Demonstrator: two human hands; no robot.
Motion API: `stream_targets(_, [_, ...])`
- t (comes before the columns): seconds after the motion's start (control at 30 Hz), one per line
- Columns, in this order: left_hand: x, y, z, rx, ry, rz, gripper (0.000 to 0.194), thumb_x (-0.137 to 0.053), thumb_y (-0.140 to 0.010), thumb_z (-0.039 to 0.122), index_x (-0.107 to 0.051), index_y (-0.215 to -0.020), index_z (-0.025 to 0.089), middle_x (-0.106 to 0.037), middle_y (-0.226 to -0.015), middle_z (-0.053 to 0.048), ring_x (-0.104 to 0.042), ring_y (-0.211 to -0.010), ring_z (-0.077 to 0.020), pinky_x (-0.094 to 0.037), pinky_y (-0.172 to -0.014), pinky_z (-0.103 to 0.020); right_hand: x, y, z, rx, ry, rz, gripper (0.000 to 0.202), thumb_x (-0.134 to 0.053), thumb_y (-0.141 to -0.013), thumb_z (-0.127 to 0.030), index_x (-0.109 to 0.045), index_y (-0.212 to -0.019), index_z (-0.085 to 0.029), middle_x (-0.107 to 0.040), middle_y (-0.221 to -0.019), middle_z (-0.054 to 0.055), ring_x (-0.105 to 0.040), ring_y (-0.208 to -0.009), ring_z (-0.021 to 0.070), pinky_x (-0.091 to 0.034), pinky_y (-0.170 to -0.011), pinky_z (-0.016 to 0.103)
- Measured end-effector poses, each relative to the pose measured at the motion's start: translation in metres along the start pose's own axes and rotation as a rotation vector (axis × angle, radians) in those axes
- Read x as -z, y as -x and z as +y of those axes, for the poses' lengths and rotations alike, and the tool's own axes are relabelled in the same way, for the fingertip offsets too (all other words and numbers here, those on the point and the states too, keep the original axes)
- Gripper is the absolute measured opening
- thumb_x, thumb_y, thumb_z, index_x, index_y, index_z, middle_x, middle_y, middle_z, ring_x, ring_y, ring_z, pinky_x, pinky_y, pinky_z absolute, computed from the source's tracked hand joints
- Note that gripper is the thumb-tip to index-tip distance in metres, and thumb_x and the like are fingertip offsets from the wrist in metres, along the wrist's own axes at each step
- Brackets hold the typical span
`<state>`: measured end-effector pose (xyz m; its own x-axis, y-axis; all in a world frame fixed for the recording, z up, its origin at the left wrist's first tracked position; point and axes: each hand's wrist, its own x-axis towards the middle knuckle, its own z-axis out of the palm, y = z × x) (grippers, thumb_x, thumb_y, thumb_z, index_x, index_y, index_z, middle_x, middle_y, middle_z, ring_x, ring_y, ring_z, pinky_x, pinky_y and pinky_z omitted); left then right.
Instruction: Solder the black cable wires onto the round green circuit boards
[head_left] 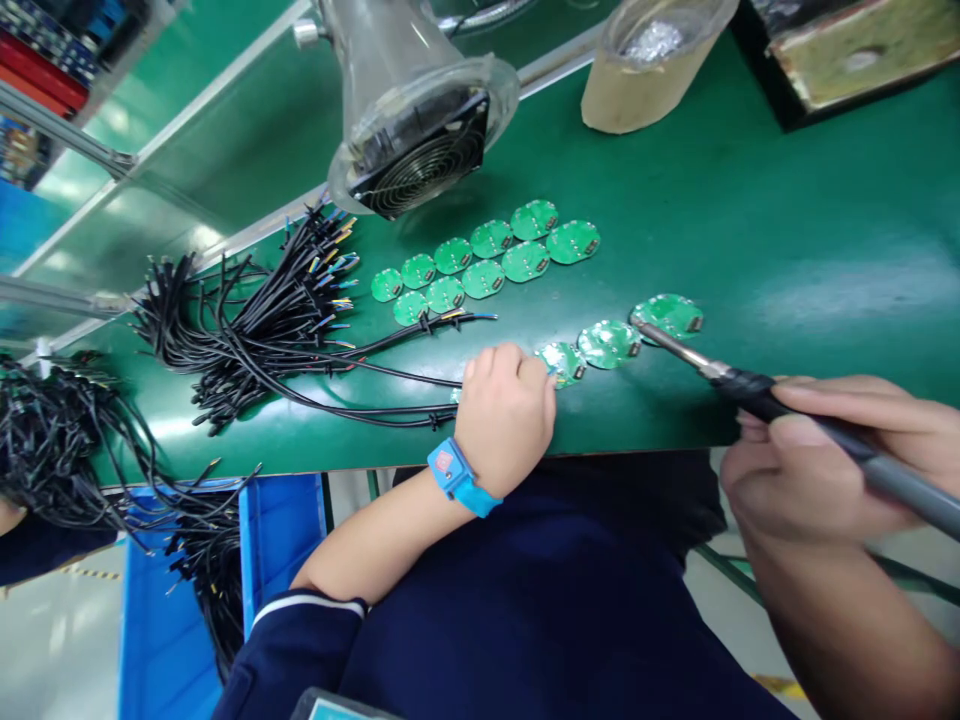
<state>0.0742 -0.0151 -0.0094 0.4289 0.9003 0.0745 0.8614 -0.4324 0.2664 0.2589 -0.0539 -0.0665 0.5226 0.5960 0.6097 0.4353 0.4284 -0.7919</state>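
Observation:
My right hand [832, 460] is wrapped round a soldering iron [757, 392], whose metal tip touches or hovers over the left edge of a round green circuit board [670, 316]. Left of that board lie another board [609, 344] and a third [562, 363], close together in a row. My left hand [506, 410], with a blue wrist strap [461, 478], is closed beside the third board. Black cables [390, 410] run from the left to under this hand. A bit of wire shows at its fingertips, but the grip itself is hidden.
Two rows of green boards [484, 279] lie farther back. A fan in a clear hood [427, 150] hangs above them. Cable bundles [262, 320] lie left, a blue bin [277, 540] below. A container [637, 90] and a tray [862, 60] stand back right.

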Motion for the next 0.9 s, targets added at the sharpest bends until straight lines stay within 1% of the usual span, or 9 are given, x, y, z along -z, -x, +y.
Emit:
stream_targets(0.1, [0.01,-0.003,-0.022,-0.046,0.06,0.06,0.021,-0.048,-0.092,0.028,-0.064,-0.089,0.015,-0.06,-0.087,-0.007,-0.054,-0.083,-0.0187,-0.044,-0.076,-0.032,0.001,0.001,0.013,0.096,-0.023,0.058,0.017,-0.067,-0.069,-0.033,-0.073,-0.085,-0.029,-0.056,-0.054,0.001,-0.056,-0.053,0.02,-0.042,-0.047,0.035])
stream_targets(0.23, [0.027,-0.019,-0.072,0.059,-0.095,0.243,0.02,-0.057,-0.087,0.028,-0.068,-0.1,0.019,-0.062,-0.097,-0.009,-0.053,-0.092,-0.0232,-0.043,-0.082,-0.038,0.003,0.003,0.018,0.051,-0.016,0.041,0.019,-0.067,-0.067,-0.032,-0.074,-0.085,-0.028,-0.059,-0.056,0.002,-0.058,-0.054,0.0212,-0.04,-0.046,0.035])
stream_targets(0.33, [0.035,-0.031,-0.099,0.027,-0.126,0.163,0.009,-0.063,-0.083,0.024,-0.07,-0.086,0.02,-0.063,-0.093,-0.007,-0.055,-0.092,-0.024,-0.044,-0.083,-0.04,-0.002,0.003,0.015,0.028,-0.1,0.108,0.019,-0.07,-0.063,-0.028,-0.074,-0.081,-0.027,-0.06,-0.057,0.002,-0.055,-0.048,0.0182,-0.035,-0.039,0.031])
stream_targets(0.4, [0.041,-0.034,-0.102,-0.034,-0.051,0.139,0.008,-0.06,-0.084,0.02,-0.067,-0.081,0.017,-0.063,-0.089,-0.006,-0.057,-0.089,-0.0207,-0.046,-0.083,-0.038,-0.004,0.001,0.012,0.021,-0.145,0.132,0.018,-0.07,-0.062,-0.025,-0.074,-0.079,-0.026,-0.062,-0.06,0.002,-0.054,-0.048,0.0169,-0.033,-0.037,0.03])
stream_targets(0.47, [0.045,-0.032,-0.092,-0.084,0.045,0.213,0.009,-0.055,-0.087,0.017,-0.063,-0.084,0.014,-0.062,-0.092,-0.007,-0.058,-0.091,-0.0182,-0.047,-0.083,-0.034,-0.005,-0.002,0.01,0.001,-0.18,0.12,0.017,-0.07,-0.061,-0.024,-0.074,-0.078,-0.025,-0.062,-0.061,0.001,-0.055,-0.049,0.0169,-0.034,-0.037,0.03])
stream_targets(0.57, [0.044,-0.027,-0.06,-0.159,0.198,0.28,0.005,-0.053,-0.088,0.015,-0.057,-0.086,0.014,-0.061,-0.094,-0.008,-0.057,-0.093,-0.0161,-0.048,-0.082,-0.031,-0.003,-0.005,0.007,-0.046,-0.288,0.102,0.016,-0.069,-0.061,-0.021,-0.073,-0.076,-0.024,-0.06,-0.06,0.001,-0.054,-0.05,0.0168,-0.038,-0.042,0.032])
stream_targets(0.73, [0.012,-0.029,-0.006,-0.184,0.438,0.004,0.008,-0.057,-0.084,0.012,-0.055,-0.077,0.015,-0.061,-0.08,-0.004,-0.057,-0.082,-0.0139,-0.048,-0.077,-0.026,0.002,-0.006,0.002,-0.102,-0.395,-0.022,0.018,-0.064,-0.064,-0.015,-0.072,-0.078,-0.023,-0.056,-0.058,0.0,-0.051,-0.05,0.0165,-0.04,-0.048,0.034])
stream_targets(0.8, [0.0,-0.035,0.004,-0.136,0.439,-0.084,0.01,-0.058,-0.081,0.01,-0.055,-0.073,0.015,-0.06,-0.079,-0.004,-0.057,-0.08,-0.0149,-0.048,-0.078,-0.028,0.004,-0.005,0.002,-0.089,-0.381,-0.039,0.021,-0.063,-0.066,-0.013,-0.072,-0.081,-0.024,-0.056,-0.058,0.0,-0.05,-0.051,0.0165,-0.039,-0.048,0.033])
stream_targets(0.9, [-0.007,-0.042,0.01,-0.075,0.39,-0.137,0.013,-0.058,-0.079,0.008,-0.055,-0.069,0.015,-0.06,-0.078,-0.004,-0.057,-0.081,-0.0167,-0.046,-0.081,-0.031,0.007,-0.003,0.003,-0.051,-0.326,-0.05,0.023,-0.062,-0.067,-0.012,-0.072,-0.084,-0.024,-0.054,-0.057,-0.001,-0.05,-0.051,0.0166,-0.039,-0.048,0.033])
